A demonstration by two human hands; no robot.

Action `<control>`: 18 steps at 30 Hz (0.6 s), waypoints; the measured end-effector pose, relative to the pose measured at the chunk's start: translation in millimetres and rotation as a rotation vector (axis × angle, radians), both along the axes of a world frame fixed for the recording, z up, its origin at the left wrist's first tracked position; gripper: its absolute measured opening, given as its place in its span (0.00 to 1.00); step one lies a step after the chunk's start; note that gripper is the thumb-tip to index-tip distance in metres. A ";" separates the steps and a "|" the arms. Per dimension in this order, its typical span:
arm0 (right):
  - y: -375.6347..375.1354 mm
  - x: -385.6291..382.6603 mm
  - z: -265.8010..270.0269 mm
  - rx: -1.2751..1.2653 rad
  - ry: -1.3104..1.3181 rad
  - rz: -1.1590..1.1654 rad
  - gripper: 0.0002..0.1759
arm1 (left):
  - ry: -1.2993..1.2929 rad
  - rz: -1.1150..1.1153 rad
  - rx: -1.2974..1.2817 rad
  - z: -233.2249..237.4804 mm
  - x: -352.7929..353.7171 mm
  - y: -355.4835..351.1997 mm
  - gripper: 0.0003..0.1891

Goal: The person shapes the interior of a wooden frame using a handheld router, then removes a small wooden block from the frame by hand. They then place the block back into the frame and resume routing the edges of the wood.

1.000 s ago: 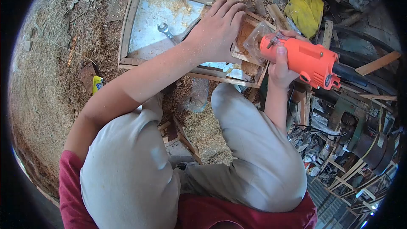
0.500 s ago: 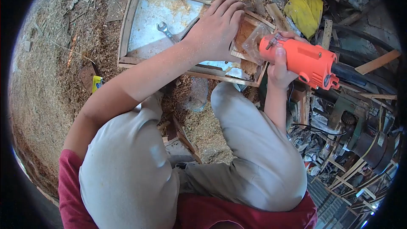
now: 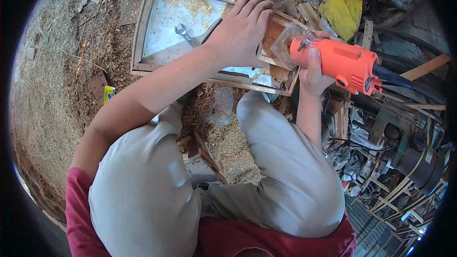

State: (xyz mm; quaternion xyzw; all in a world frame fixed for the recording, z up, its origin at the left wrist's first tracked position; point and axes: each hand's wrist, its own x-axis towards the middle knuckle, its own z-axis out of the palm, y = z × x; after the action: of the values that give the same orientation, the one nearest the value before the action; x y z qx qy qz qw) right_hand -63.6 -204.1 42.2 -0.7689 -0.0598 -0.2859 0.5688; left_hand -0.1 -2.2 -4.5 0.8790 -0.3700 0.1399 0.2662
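Note:
My right hand is wrapped around an orange trim router, held on its side with the thumb across the body. Its clear plastic base faces left against the end of a piece of wood. My left hand holds that piece down, fingers over its far side and palm on top; much of the wood is hidden beneath it. Under both is a shallow wood-framed tray with a whitish, dusty bottom. An open-end wrench lies in the tray, left of my left hand.
Sawdust and shavings cover the ground. A yellow cloth or bag lies at the upper right. The router's black cable runs right, among wood scraps and a dark green machine. A small yellow packet lies left.
The router has shifted slightly up and its cable end has swung a little. My left hand has stayed almost in place on the wood.

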 end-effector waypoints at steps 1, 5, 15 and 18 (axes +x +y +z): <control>-1.4 0.5 -0.6 -0.012 -0.005 0.002 0.43 | -0.001 0.003 0.010 0.4 -0.2 0.0 0.60; -0.9 2.4 -2.8 0.016 -0.028 0.032 0.42 | 0.001 0.015 0.030 1.0 -0.9 -0.2 0.61; 7.4 12.1 0.9 -0.065 -0.030 0.033 0.35 | 0.031 -0.004 0.011 1.2 -3.4 1.5 0.61; 4.4 11.8 -1.0 -0.030 -0.062 0.065 0.34 | 0.042 -0.004 -0.025 1.0 -2.3 1.7 0.61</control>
State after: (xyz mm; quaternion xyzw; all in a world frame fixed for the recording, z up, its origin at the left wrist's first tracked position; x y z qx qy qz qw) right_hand -51.8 -199.6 41.2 -0.7656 -0.1066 -0.2903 0.5642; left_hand -2.5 -0.5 -3.4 0.8776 -0.3643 0.1253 0.2852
